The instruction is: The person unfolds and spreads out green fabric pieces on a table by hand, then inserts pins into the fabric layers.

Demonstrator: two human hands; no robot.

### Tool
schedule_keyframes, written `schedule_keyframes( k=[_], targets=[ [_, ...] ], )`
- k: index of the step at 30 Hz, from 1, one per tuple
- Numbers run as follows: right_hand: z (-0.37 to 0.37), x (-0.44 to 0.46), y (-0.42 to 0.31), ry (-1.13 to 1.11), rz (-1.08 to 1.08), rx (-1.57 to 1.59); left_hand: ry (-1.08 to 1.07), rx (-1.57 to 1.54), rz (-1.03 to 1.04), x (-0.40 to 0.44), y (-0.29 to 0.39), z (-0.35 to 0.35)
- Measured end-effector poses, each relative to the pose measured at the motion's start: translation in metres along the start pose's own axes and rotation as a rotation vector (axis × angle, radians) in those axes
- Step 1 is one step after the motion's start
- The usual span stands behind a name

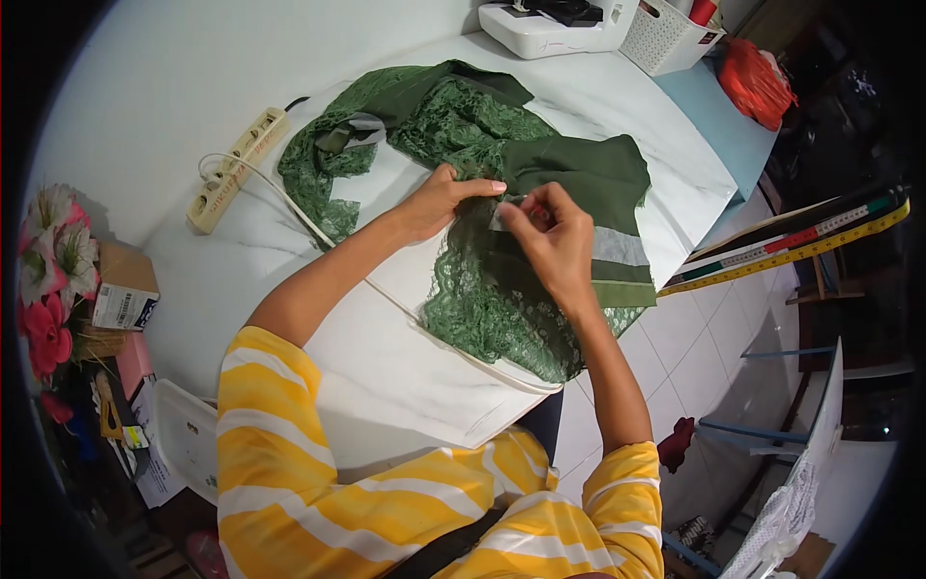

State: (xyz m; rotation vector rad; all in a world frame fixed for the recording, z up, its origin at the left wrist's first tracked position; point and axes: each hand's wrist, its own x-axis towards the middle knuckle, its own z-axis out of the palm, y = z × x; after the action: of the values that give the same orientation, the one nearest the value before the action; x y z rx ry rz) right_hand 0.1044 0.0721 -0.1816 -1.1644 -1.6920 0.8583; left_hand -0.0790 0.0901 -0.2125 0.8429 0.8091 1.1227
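Note:
A green lace garment piece (pixel 482 318) with plain green cloth panels (pixel 588 169) lies spread over the white table. My left hand (pixel 439 205) grips a fold of it, thumb stretched along the top and pointing right. Just to the right, my right hand (pixel 558 236) is closed in a pinch, thumb and forefinger together over the cloth. A small pale greyish patch shows by those fingertips; what they hold is too small to tell. A grey strip (pixel 619 246) runs across the panel at the right.
A power strip (pixel 236 169) lies at the left, its white cable (pixel 386 294) crossing the table (pixel 367 357) to the front edge. At the back stand a white sewing machine (pixel 550 34) and a white basket (pixel 666 39). A red plastic bag (pixel 754 85) and measuring tapes (pixel 801 246) are at the right.

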Motion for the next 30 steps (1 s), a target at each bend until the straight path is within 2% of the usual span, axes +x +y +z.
schedule_keyframes(
  k=[4, 5, 9, 10, 14, 19, 22, 24, 25, 26, 30],
  targets=[
    [0.014, -0.005, -0.007, -0.012, -0.001, -0.394, -0.068, 0.072, 0.019, -0.002, 0.001, -0.004],
    [0.015, -0.005, -0.005, -0.015, 0.0, -0.393, -0.065, 0.071, 0.017, -0.003, 0.001, -0.004],
    [0.015, -0.003, 0.017, -0.05, 0.12, -0.066, -0.053, 0.092, 0.011, -0.003, 0.002, 0.001],
    [0.013, -0.002, 0.019, -0.051, 0.123, -0.068, -0.054, 0.089, 0.009, -0.002, 0.001, 0.001],
    [0.008, 0.0, 0.027, -0.069, 0.234, 0.308, -0.037, 0.07, 0.045, 0.001, -0.002, 0.0],
    [0.007, -0.002, 0.026, -0.062, 0.196, 0.166, -0.034, 0.094, 0.051, -0.001, -0.001, 0.004],
    [0.011, -0.003, 0.03, -0.054, 0.173, 0.208, -0.012, 0.113, 0.026, -0.009, 0.002, 0.007],
    [0.013, -0.006, 0.025, 0.02, 0.051, 0.042, -0.094, 0.495, -0.033, -0.01, 0.002, -0.001],
    [0.015, -0.007, 0.026, 0.035, 0.091, -0.021, -0.109, 0.425, 0.122, -0.012, -0.003, 0.007],
    [0.016, -0.007, 0.031, 0.032, 0.065, 0.022, -0.143, 0.492, 0.104, -0.006, -0.01, -0.003],
    [0.018, -0.009, 0.036, 0.049, 0.069, 0.035, -0.102, 0.377, 0.098, -0.007, -0.008, -0.001]
  ],
)
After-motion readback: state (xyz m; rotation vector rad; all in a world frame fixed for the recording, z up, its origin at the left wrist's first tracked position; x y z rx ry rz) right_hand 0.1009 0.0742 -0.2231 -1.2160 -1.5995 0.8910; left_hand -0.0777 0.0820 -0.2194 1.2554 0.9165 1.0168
